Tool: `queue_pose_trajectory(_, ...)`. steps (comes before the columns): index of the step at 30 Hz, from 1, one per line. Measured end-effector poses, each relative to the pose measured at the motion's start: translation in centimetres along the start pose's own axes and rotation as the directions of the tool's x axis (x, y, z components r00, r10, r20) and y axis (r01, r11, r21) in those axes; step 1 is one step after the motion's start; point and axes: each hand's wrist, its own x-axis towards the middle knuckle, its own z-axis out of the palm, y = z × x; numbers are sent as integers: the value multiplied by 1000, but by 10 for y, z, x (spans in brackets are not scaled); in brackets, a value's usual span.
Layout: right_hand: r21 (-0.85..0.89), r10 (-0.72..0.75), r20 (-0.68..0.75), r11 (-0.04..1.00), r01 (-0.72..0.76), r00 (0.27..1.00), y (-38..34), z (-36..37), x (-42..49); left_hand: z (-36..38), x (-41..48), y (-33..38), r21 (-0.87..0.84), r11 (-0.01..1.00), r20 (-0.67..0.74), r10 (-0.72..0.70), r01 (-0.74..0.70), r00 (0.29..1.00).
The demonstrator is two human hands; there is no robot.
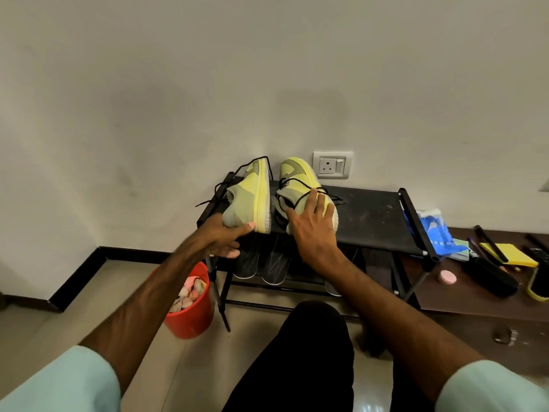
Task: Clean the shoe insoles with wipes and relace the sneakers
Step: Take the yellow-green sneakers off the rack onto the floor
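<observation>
Left hand [225,237] grips the heel of the left sneaker [249,197], tipped on its side at 1 o'clock. Right hand [309,224], fingers spread, rests flat on the right sneaker [297,179] at 12 o'clock, atop a shoe rack [371,215]. Insoles [273,263] lie on the shelf below.

The person wears a pale mint-green top whose loose left sleeve [59,382] and right sleeve [499,388] end about the elbows, leaving the left forearm [142,292] and right forearm [395,310] uncovered, and plain black trousers [297,367] covering the one leg in view.
</observation>
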Motion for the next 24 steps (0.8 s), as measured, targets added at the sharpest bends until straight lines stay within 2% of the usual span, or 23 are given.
queue_pose_trajectory(2,28,14,-8,999,-14,1000,5,-2,1,2,0,0,-151,988,12,-22,24,1000)
queue_pose_trajectory(4,69,20,-21,997,-19,1000,12,-4,2,4,3,-2,-268,963,-32,6,-14,999)
queue_pose_trajectory(9,225,48,-80,974,-29,996,37,-5,1,14,-4,10,-314,940,-169,83,-134,982)
queue_pose_trajectory(11,390,95,-108,920,-46,990,47,-9,0,18,-7,20,-173,959,-280,170,-223,945)
queue_pose_trajectory(13,565,170,-108,821,-81,980,55,-15,-1,24,-10,35,71,952,-335,304,-298,892)
queue_pose_trajectory(15,669,232,-90,735,-114,968,59,-20,-2,33,-17,52,285,903,-322,406,-322,855)
queue_pose_trajectory(17,682,250,-67,718,-139,966,58,-21,-3,43,-19,64,452,839,-287,459,-304,841)
queue_pose_trajectory(20,661,268,-55,732,-166,962,55,-21,-3,55,-18,66,523,803,-269,474,-286,839)
queue_pose_trajectory(24,633,241,-10,753,-180,970,52,-20,-6,55,-14,56,500,806,-269,492,-316,828)
